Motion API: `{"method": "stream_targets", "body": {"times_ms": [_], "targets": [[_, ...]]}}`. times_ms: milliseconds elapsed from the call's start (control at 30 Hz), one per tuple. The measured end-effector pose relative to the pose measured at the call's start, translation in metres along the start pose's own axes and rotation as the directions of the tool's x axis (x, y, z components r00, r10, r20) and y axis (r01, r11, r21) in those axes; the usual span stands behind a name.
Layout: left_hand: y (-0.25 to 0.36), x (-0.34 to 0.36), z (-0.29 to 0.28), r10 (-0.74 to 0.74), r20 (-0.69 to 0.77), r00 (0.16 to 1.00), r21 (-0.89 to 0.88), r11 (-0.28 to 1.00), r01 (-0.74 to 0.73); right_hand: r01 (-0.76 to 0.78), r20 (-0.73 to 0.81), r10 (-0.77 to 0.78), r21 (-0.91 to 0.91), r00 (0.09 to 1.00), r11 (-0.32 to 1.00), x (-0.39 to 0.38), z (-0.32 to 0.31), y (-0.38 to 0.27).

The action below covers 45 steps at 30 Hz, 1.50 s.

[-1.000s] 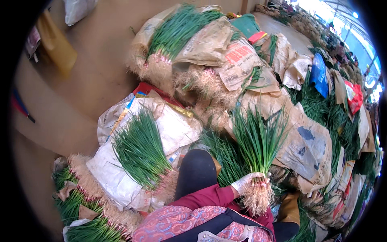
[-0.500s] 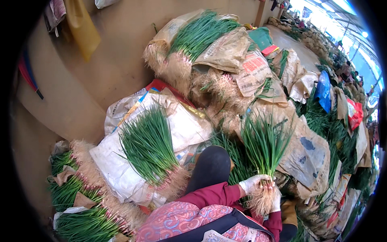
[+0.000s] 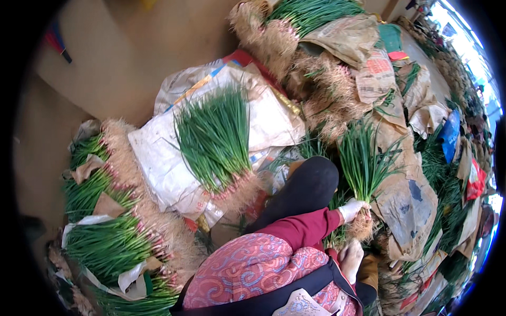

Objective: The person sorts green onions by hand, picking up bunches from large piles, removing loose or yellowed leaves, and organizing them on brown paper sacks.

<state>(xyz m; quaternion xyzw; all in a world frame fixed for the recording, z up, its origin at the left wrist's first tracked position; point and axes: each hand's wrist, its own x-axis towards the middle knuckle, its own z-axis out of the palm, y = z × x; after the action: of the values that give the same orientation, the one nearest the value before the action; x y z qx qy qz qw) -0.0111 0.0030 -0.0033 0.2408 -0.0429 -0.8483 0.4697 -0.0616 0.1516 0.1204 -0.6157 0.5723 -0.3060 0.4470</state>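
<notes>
The left hand (image 3: 352,210) is wrapped tight around one bunch (image 3: 365,166) of green onions, right of the middle of the frame. Its leaves point up and its roots (image 3: 361,227) hang down. The right hand (image 3: 350,259) is just below the roots, with bent fingers; I cannot tell if it grips anything. The step now looks like holding and tidying this bunch. I think the next move calls for a snug left grip and gentle right fingers. A bigger heap (image 3: 213,142) lies on a white sack (image 3: 150,168), left of the middle.
</notes>
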Motion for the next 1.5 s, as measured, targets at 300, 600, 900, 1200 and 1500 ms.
{"method": "stream_targets", "body": {"times_ms": [300,600,900,1200,1500], "targets": [[0.096,-0.094,0.084,0.001,0.533,0.846,-0.018,1.000,0.010,-0.244,0.130,0.233,0.075,0.964,0.967,0.012,-0.017,0.017],[0.247,-0.266,0.022,0.401,0.270,0.875,0.304,0.827,-0.472,-0.267,0.187,0.225,0.238,0.956,0.934,0.045,0.017,-0.010],[0.168,-0.292,-0.307,0.416,-0.621,0.664,0.294,0.909,-0.295,-0.347,0.202,0.305,0.228,0.931,0.910,0.055,0.029,0.011],[0.100,-0.351,-0.471,0.519,-0.522,0.677,0.825,0.509,0.245,-0.015,0.232,0.277,-0.742,0.932,0.671,0.072,-0.013,0.109],[0.108,-0.323,-0.459,0.163,-0.810,0.563,0.112,0.986,-0.123,-0.263,-0.261,0.107,-0.687,0.959,0.677,0.158,-0.093,0.159]]}}
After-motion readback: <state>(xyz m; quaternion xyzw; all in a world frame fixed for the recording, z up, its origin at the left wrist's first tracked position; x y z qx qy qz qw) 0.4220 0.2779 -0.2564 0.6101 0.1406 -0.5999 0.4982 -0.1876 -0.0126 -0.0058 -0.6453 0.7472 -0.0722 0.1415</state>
